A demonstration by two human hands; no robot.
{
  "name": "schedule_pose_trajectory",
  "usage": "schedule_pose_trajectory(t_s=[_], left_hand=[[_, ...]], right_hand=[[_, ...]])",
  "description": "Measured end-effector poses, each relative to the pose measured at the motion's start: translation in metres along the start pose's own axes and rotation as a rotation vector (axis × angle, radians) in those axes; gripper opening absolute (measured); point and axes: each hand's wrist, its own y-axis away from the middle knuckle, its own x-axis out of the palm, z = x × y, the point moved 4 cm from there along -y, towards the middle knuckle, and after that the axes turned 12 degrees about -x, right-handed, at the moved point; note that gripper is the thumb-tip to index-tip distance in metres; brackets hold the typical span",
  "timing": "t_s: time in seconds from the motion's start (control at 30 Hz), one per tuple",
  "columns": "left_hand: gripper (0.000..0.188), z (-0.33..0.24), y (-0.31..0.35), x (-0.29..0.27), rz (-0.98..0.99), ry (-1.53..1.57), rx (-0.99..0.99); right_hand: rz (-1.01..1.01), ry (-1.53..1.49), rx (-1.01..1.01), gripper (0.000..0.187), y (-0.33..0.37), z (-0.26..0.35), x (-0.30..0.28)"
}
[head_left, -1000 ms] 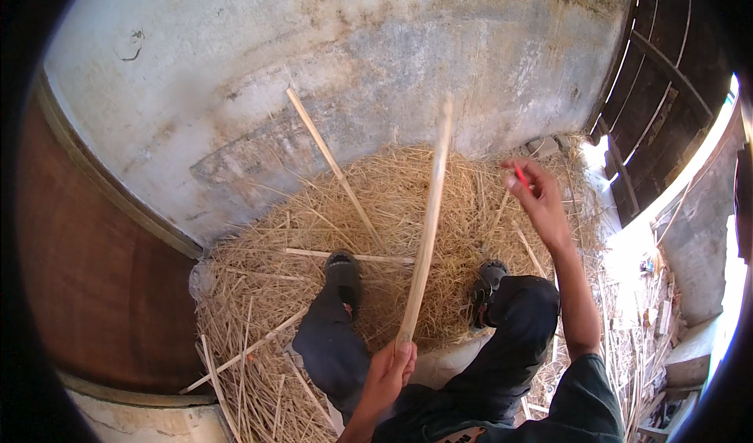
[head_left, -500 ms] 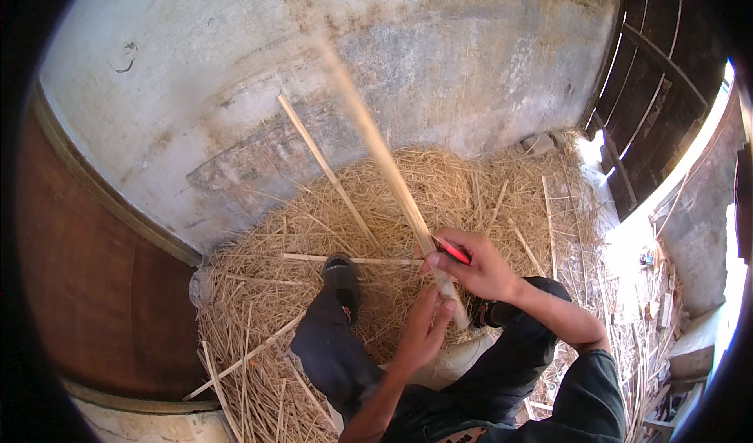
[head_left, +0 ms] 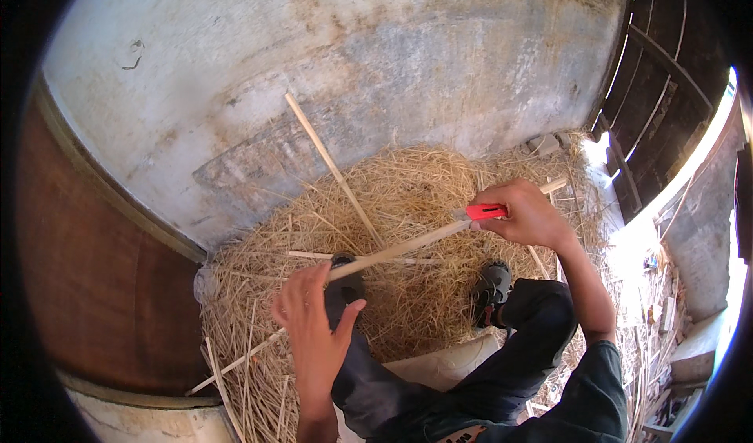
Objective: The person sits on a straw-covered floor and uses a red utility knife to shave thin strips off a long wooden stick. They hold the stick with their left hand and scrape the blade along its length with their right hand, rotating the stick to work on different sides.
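Note:
My right hand (head_left: 524,212) is closed around a red utility knife (head_left: 488,211) and a long pale stick (head_left: 408,247), of wood or bamboo. The knife's blade points left, close against the stick. The stick slants across in front of me; its right end sticks out beyond my right hand. At its lower left end is my left hand (head_left: 314,317), fingers stretched out and thumb apart. The stick's end meets the fingers of that hand, which is not wrapped around it. Whether the far side of the fingers touches the stick is hidden.
Straw-like shavings (head_left: 423,176) cover the floor around my shoes (head_left: 492,286). Another pale stick (head_left: 333,168) leans against the stained wall (head_left: 329,67); more strips lie about. A brown panel (head_left: 110,278) stands at left, dark planks (head_left: 667,67) at right. Something pale and rounded (head_left: 447,364) lies between my legs.
The stick has swung from pointing up and away to lying crosswise. My left hand has moved left and its fingers have opened. My right hand has moved up and right with the knife.

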Motion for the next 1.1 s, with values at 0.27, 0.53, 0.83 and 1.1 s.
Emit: schedule_pose_trajectory(t_s=[0.27,0.53,0.83,1.1], left_hand=[[0.028,0.031,0.022,0.081,0.657,0.545,-0.151],[0.034,-0.014,0.048,0.092,0.793,1.183,-0.578],[0.031,-0.045,0.051,0.075,0.710,1.265,-0.568],[0.029,-0.059,0.051,0.065,0.565,1.061,-0.480]], right_hand=[[-0.256,0.214,0.041,0.041,0.009,0.013,-0.026],[-0.342,-0.010,0.043,0.036,0.031,0.060,0.006],[-0.370,0.025,-0.210,0.041,0.041,0.081,0.063],[-0.394,0.126,-0.205,0.040,0.042,0.087,0.065]])
